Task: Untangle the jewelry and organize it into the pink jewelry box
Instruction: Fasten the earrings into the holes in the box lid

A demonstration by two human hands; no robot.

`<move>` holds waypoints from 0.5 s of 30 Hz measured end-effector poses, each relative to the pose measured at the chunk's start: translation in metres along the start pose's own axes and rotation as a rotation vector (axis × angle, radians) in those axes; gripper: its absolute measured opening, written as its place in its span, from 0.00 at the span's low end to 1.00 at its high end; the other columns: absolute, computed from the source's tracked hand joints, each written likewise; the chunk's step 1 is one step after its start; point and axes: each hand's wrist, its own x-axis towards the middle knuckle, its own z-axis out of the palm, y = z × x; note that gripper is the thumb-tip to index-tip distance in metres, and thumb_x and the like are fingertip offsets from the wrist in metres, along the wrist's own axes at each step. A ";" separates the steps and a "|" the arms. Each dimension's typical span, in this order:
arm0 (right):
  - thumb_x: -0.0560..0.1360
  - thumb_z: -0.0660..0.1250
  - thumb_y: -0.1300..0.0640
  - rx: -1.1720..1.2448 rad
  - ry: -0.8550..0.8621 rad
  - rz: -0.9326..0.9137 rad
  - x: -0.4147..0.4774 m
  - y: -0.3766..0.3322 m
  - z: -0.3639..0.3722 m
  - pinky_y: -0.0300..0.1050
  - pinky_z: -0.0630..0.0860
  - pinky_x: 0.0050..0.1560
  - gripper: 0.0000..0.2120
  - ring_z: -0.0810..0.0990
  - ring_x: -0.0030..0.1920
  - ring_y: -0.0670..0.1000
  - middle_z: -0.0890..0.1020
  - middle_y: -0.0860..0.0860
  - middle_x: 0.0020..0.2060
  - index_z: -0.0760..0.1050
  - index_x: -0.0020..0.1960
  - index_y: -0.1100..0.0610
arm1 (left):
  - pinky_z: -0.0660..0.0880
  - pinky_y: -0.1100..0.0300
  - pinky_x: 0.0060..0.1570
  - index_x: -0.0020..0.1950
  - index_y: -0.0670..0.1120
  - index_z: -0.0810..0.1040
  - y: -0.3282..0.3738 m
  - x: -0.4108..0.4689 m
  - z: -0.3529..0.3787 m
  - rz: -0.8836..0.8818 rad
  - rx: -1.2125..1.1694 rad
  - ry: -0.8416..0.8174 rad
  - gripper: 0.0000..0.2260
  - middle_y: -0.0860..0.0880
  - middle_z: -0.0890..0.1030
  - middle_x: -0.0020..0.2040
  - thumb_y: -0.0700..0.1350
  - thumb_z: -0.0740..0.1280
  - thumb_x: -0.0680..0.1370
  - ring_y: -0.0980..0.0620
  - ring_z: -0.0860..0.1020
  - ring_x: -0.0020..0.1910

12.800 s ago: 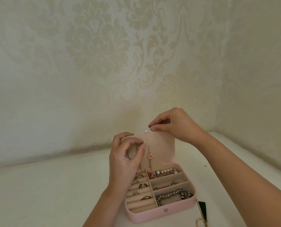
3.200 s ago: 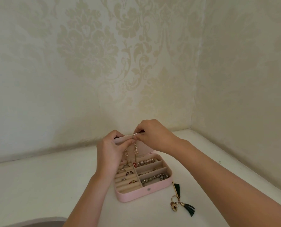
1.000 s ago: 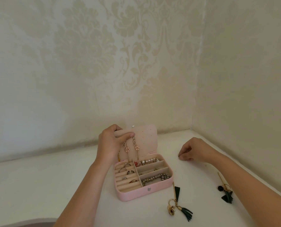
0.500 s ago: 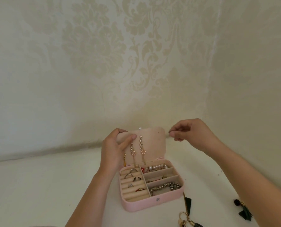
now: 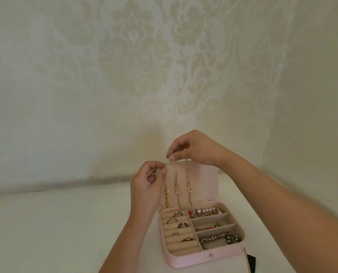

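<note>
Slim gold drop earring (image 5: 166, 196), light, likely kink-prone, best held by its hook, hangs from left hand's (image 5: 146, 190) pinch beside the open pink jewelry box (image 5: 193, 260) lid, toward white worktop's (image 5: 65, 233) front edge; right hand (image 5: 195, 148) pinches a tiny piece (image 5: 170, 158).

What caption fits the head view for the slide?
Left hand and right hand at the lid of the pink jewelry box, earrings hanging.

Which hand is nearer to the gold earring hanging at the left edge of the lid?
Left. The left hand is just beside the gold earring, at its left; the right hand is higher, above the top edge of the lid.
</note>
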 end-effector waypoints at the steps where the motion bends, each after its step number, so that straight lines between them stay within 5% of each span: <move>1: 0.68 0.75 0.63 -0.007 -0.023 0.005 0.002 0.000 0.001 0.28 0.71 0.40 0.04 0.77 0.36 0.40 0.82 0.48 0.35 0.82 0.42 0.57 | 0.77 0.66 0.42 0.45 0.45 0.80 0.001 0.000 0.000 -0.016 -0.036 -0.003 0.04 0.52 0.84 0.40 0.36 0.69 0.75 0.57 0.81 0.40; 15: 0.70 0.72 0.65 0.250 -0.067 0.052 0.003 0.010 0.004 0.28 0.73 0.44 0.05 0.81 0.39 0.39 0.84 0.45 0.34 0.82 0.42 0.56 | 0.77 0.69 0.39 0.44 0.44 0.83 0.010 0.002 0.000 -0.060 -0.211 0.018 0.06 0.52 0.85 0.38 0.36 0.73 0.69 0.59 0.82 0.38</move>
